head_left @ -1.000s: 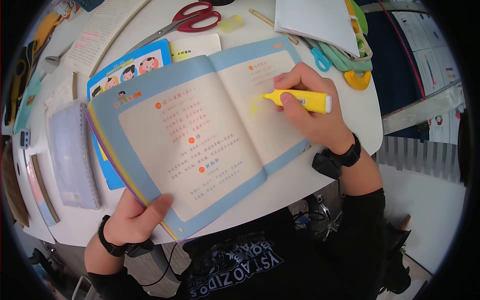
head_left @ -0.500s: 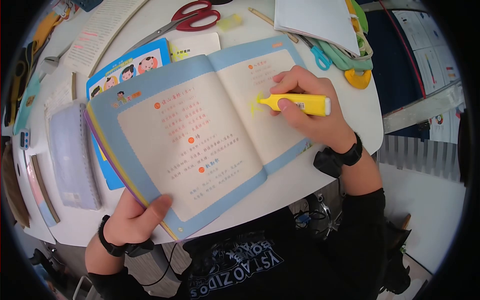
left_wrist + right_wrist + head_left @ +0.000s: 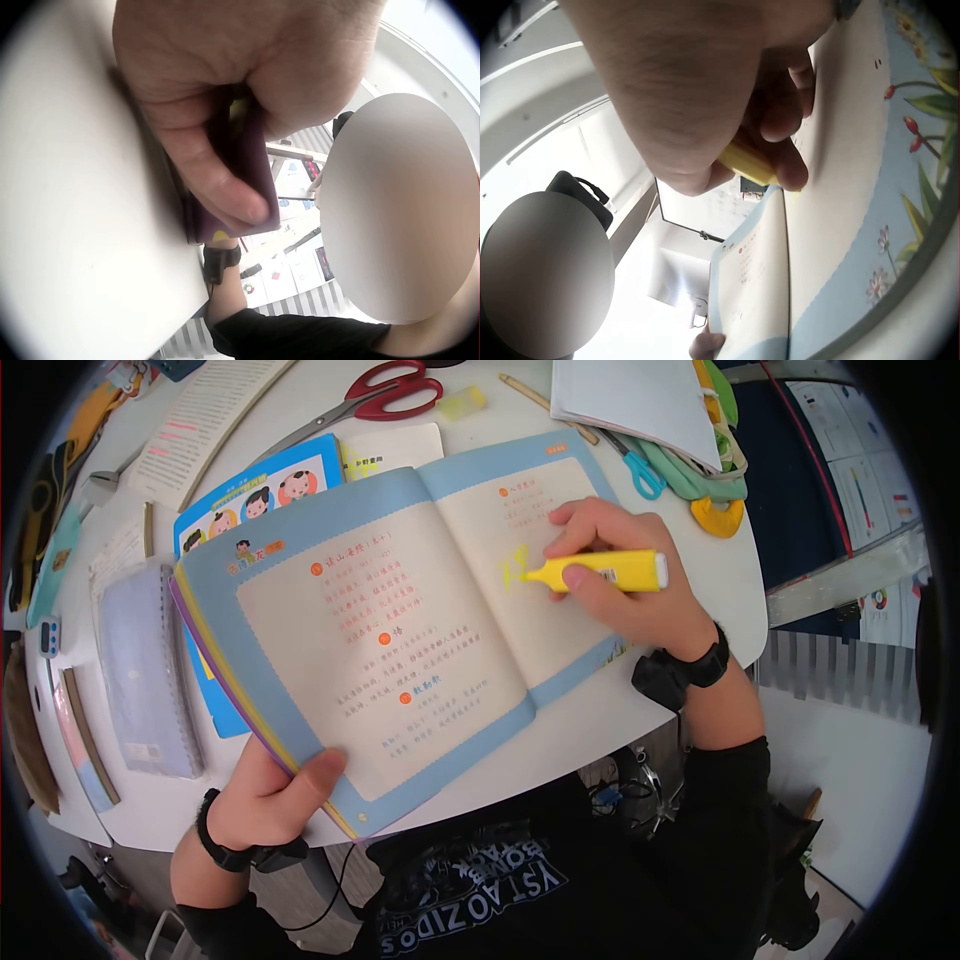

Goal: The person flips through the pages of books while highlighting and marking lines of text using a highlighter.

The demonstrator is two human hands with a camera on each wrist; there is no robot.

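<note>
An open book (image 3: 410, 650) with blue page borders lies tilted on the table. My left hand (image 3: 275, 790) grips its lower left corner, thumb on the page; in the left wrist view, fingers (image 3: 225, 191) press the purple cover from outside. Between the thumb and fingers of my right hand (image 3: 645, 610) is a yellow highlighter (image 3: 620, 570), uncapped end pointing left. Its tip is right at the right-hand page, beside bright yellow strokes (image 3: 513, 568). The right wrist view shows the highlighter (image 3: 746, 163) partly hidden by the hand.
Under the book's left side lies a blue illustrated booklet (image 3: 250, 505). Red-handled scissors (image 3: 395, 395), a pencil (image 3: 525, 395) and blue-handled scissors (image 3: 640, 478) lie beyond it. White papers (image 3: 630, 405) rest on a green pouch at the right; a translucent spiral-edged case (image 3: 150, 670) is at left.
The highlighter tip has shifted slightly left, then down and back right, and the yellow strokes on the right-hand page have grown. My left hand keeps its hold on the book.
</note>
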